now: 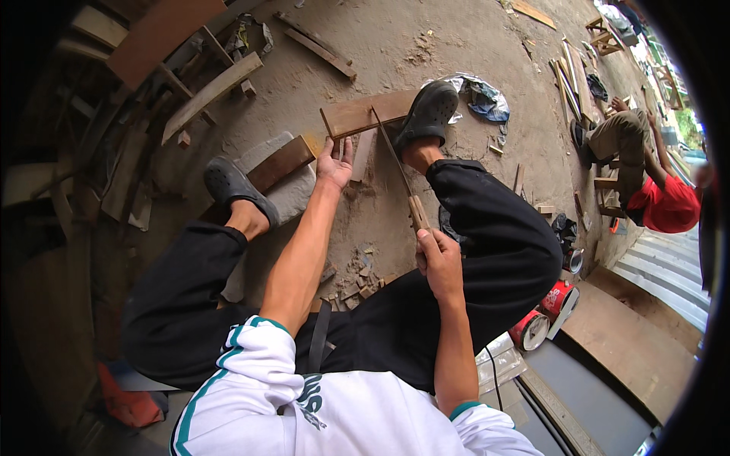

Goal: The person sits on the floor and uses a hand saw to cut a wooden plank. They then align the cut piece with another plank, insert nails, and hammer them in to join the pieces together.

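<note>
Board (361,114) under right clog (432,110), handsaw (407,185) across it.
Right hand (441,262) gripping saw handle; clog presumably pins the board steady against the stroke. Left hand (334,162) palm up, loosely open beside board's left end; contact unclear.

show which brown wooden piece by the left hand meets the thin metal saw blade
The long, flat reddish-brown board, reaching the right dark grey rubber clog: the blade lies against it. The darker block on pale stone lies clear.
</note>
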